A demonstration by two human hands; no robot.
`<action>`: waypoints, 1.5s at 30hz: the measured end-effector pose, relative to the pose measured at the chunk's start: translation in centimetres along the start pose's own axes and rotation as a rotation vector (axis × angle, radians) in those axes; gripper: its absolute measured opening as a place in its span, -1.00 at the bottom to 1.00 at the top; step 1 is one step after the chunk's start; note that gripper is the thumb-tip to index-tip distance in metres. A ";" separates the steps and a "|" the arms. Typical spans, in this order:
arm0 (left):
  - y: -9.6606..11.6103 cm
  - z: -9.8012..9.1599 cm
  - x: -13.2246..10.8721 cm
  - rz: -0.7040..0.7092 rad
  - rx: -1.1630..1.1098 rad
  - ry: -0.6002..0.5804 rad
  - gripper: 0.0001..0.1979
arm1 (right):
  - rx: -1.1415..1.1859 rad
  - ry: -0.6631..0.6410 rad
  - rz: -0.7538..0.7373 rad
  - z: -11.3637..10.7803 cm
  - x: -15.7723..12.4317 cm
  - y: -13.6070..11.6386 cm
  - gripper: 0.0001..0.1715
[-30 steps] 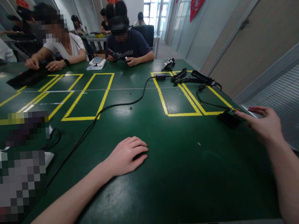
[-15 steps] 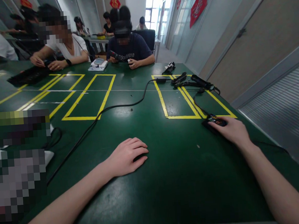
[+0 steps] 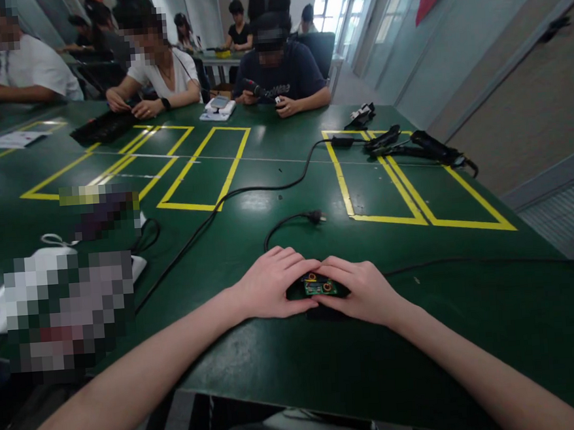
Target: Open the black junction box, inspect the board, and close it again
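Observation:
In front of me on the green table is a green circuit board [image 3: 320, 286] with copper coils, set in a black case whose lower edge shows below my fingers. My left hand [image 3: 267, 285] grips it from the left, thumb at the near side and fingers at the far side. From the right, my right hand [image 3: 361, 287] holds it too, and the fingertips of both hands meet over it. A black cord with a plug [image 3: 316, 217] curves out beyond my left hand. Another black cord [image 3: 482, 263] runs off to the right.
Yellow tape outlines [image 3: 205, 168] mark the green table [image 3: 259, 374]. A long black cable [image 3: 246, 190] crosses it to black tools [image 3: 410, 142] at the far right. White devices [image 3: 23, 279] and blurred items lie left. Co-workers sit across the table.
My right hand has brought the circuit board from the far right to the middle. My left hand has moved right and taken hold of it as well. The view has shifted left.

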State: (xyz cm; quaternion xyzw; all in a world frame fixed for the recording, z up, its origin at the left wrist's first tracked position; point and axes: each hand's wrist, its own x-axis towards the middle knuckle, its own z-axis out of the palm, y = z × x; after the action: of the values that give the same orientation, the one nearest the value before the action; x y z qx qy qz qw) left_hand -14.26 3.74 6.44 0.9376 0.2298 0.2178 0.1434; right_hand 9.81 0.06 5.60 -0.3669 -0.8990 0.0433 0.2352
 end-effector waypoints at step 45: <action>-0.9 0.3 0.0 -0.263 -0.090 0.040 -0.82 | 0.026 0.062 0.020 -0.5 -0.2 1.1 -0.65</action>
State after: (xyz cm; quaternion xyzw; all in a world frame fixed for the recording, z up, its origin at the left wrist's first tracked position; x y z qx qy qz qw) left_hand -14.45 4.47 5.79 0.8875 0.3436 0.2259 0.2081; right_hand 10.92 0.71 5.73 -0.3742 -0.8869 0.0458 0.2671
